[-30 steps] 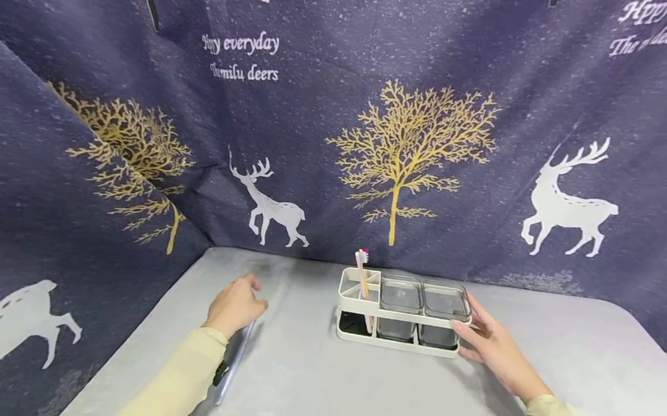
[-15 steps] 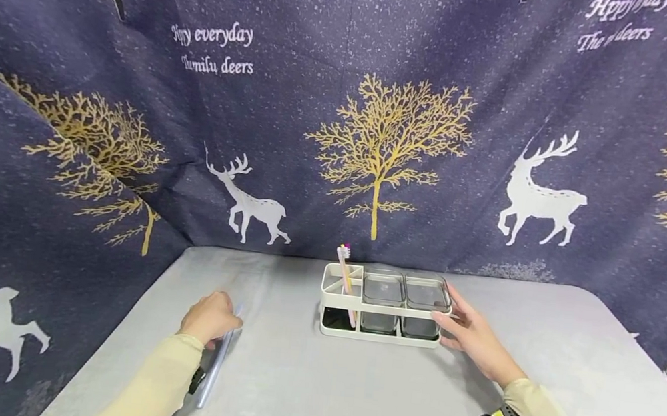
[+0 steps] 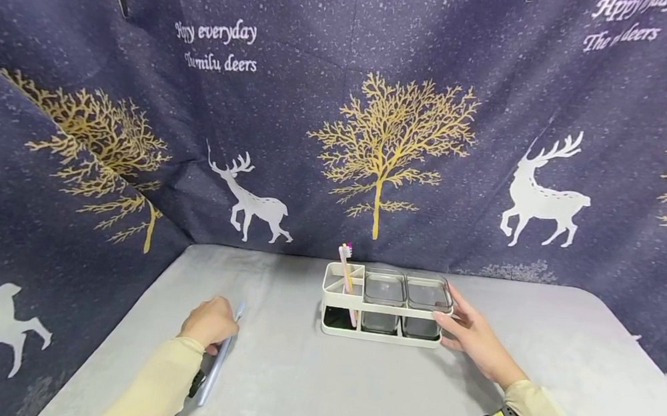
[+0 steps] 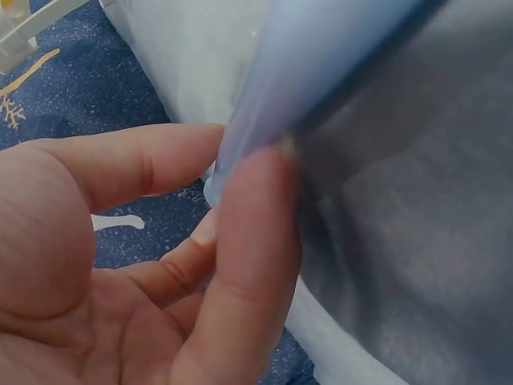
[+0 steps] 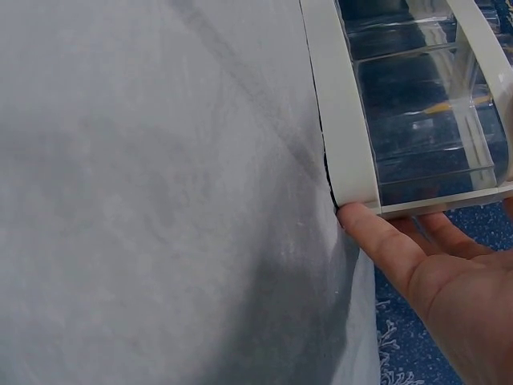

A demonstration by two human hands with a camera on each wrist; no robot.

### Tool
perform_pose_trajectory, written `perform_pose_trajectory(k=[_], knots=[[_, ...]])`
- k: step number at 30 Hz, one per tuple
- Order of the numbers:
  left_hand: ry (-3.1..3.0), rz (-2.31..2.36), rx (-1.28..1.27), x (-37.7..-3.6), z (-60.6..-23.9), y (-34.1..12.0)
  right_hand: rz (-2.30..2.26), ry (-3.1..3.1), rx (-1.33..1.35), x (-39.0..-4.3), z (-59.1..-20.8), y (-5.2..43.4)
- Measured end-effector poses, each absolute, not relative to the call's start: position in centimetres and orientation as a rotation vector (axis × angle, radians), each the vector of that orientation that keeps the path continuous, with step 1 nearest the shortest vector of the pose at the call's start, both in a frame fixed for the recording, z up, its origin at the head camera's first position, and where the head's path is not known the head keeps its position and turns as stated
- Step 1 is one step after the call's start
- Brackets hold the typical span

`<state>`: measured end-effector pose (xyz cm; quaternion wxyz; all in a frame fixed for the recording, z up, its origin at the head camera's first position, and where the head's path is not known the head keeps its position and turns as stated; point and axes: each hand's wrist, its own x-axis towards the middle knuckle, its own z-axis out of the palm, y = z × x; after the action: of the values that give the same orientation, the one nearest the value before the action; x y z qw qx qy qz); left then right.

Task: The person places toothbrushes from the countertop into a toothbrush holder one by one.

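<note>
My left hand [image 3: 209, 320] is at the table's left side, by the far part of a slim light-blue translucent stick [image 3: 215, 371]. In the left wrist view, thumb and a finger pinch the light-blue stick [image 4: 276, 88] near one end; its exact kind is unclear. My right hand [image 3: 477, 339] grips the right end of a white toothbrush holder [image 3: 354, 302], thumb at the front corner, other fingers partly hidden behind. The right wrist view shows the right thumb touching the holder's rim [image 5: 341, 104]. A pink-and-white toothbrush [image 3: 344, 262] leans in the holder's left compartment.
Two clear smoky cups [image 3: 384, 290] sit side by side in the holder. Beneath everything is a grey tabletop [image 3: 303, 393]. Behind and to the left hangs a dark blue cloth [image 3: 293, 130] with deer and trees.
The left hand has come back towards me and now pinches the blue stick. The head view has shifted slightly. The right hand stays at the holder.
</note>
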<state>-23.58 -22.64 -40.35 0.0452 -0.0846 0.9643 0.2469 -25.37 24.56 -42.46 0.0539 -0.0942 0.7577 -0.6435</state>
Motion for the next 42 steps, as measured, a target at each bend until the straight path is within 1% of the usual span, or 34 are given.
perform_pose_trajectory(k=[17, 30, 42], knots=[[2.951, 0.742, -0.300, -23.1, -40.6, -22.2, -1.923, 2.318, -0.295, -25.0, -42.3, 24.7], [3.015, 0.797, -0.208, -23.4, -40.3, -22.7, -1.959, 2.309, -0.283, -25.1, -42.5, 24.3], [3.055, 0.944, -0.146, -23.7, -38.0, -21.6, -1.947, 2.315, -0.279, -25.2, -42.5, 24.4]])
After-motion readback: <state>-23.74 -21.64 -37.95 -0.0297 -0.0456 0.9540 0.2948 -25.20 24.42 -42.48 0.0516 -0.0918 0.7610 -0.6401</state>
